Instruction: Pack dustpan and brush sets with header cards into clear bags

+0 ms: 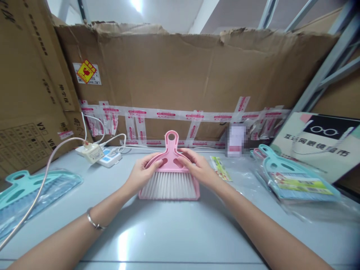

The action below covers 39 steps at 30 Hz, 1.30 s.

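Observation:
A pink hand brush [170, 161] with white bristles lies nested over a pink dustpan [197, 191], handle pointing away from me, in the middle of the table. My left hand [144, 169] grips its left side, thumb on the brush and fingers curled around the edge. On the opposite side my right hand [199, 165] grips it the same way, thumb near the right oval hole. The dustpan shows only as a rim around the bristles. Most fingertips are hidden behind the set.
Wrapped turquoise brush-and-dustpan sets lie at left [42, 183] and right [300, 176]. A colourful label card [221, 168] and clear plastic are right of my hands. A power strip [108, 157] with cables sits back left. Cardboard [182, 71] walls the back; a paper bag [317, 142] stands right.

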Each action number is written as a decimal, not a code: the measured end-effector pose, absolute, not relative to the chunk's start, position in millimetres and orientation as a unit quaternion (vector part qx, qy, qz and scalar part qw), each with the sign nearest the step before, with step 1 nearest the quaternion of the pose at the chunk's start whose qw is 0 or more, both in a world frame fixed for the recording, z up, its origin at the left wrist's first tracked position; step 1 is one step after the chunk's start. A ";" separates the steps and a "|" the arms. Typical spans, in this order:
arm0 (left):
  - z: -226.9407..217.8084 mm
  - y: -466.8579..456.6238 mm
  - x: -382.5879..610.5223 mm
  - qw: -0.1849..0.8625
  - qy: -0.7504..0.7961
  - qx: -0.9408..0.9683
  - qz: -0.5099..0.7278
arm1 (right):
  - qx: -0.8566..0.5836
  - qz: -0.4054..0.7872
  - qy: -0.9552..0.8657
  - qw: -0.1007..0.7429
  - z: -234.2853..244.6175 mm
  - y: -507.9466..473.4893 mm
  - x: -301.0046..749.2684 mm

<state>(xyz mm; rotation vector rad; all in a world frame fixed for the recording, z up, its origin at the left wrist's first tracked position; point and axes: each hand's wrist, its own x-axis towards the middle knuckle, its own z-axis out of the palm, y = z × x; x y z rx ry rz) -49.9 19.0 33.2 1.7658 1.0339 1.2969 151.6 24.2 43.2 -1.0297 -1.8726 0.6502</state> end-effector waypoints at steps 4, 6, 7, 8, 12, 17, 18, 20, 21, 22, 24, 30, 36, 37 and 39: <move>37.0 22.1 -62.4 0.325 0.420 0.665 0.525 | -0.523 0.168 -0.737 0.394 58.5 17.2 214.3; 37.5 24.3 -65.9 0.319 0.428 0.654 0.536 | -0.592 0.120 -0.718 0.345 61.4 11.7 254.3; 37.4 25.3 -66.6 0.320 0.429 0.652 0.537 | -0.620 0.100 -0.710 0.319 59.6 8.5 272.5; 37.0 26.0 -66.6 0.323 0.428 0.653 0.535 | -0.640 0.087 -0.706 0.291 55.5 5.1 288.3; 34.5 27.3 -64.4 0.329 0.428 0.662 0.520 | -0.679 0.094 -0.710 0.161 23.8 -7.6 319.7; 34.8 27.8 -66.1 0.323 0.439 0.651 0.528 | -0.681 0.088 -0.712 0.145 -15.6 -17.8 314.9; 35.4 27.9 -66.9 0.322 0.439 0.648 0.533 | -0.682 0.072 -0.709 0.166 -20.3 -19.7 312.7; 36.6 28.2 -68.3 0.319 0.441 0.641 0.542 | -0.689 0.034 -0.694 0.205 -24.4 -24.5 308.0; 37.0 28.5 -69.0 0.318 0.442 0.638 0.545 | -0.693 0.018 -0.686 0.221 -23.4 -27.5 305.0; 37.4 28.9 -69.7 0.317 0.441 0.636 0.548 | -0.695 0.008 -0.679 0.238 -20.3 -30.7 301.3; 38.3 30.0 -71.8 0.309 0.441 0.633 0.557 | -0.683 0.002 -0.671 0.289 -9.4 -36.7 290.7; 48.0 35.1 -85.3 0.287 0.435 0.581 0.625 | -0.530 -0.006 -0.750 0.395 15.3 -32.2 235.8; 59.4 36.3 -94.7 0.270 0.420 0.541 0.677 | -0.442 0.046 -0.866 0.230 9.2 -15.7 181.3; 59.5 35.9 -94.5 0.273 0.420 0.545 0.672 | -0.428 0.067 -0.874 0.220 12.0 -12.7 179.3; 58.0 34.8 -92.8 0.283 0.423 0.557 0.656 | -0.436 0.111 -0.859 0.244 22.3 -1.2 187.3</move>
